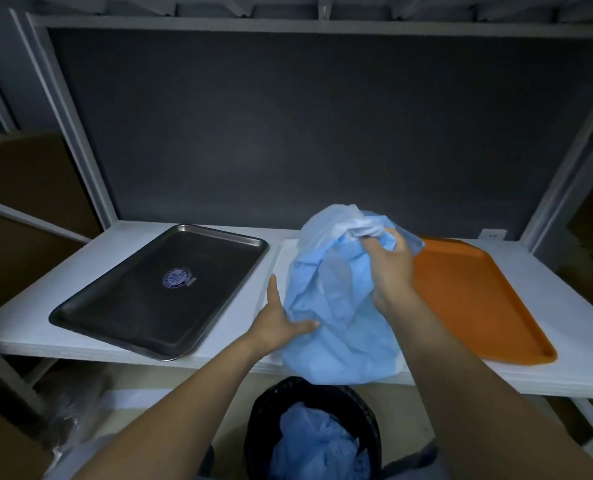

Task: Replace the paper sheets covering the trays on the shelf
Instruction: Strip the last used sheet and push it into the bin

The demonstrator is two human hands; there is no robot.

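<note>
A crumpled light blue paper sheet [336,306] is bunched up over the middle of the white shelf [28,320]. My right hand [390,268] grips its upper part, fingers curled into the folds. My left hand [281,320] holds its lower left side, thumb pressed into the paper. A bare steel tray [160,289] with a round sticker lies to the left. To the right lies a bare orange tray [475,299]. A white tray edge [274,268] shows under the sheet; most of it is hidden.
A black waste bin [312,431] stands on the floor below the shelf edge, holding another crumpled blue sheet [316,448]. Brown cardboard boxes [21,209] sit at the left. Metal shelf posts rise on both sides, and a dark back panel closes the rear.
</note>
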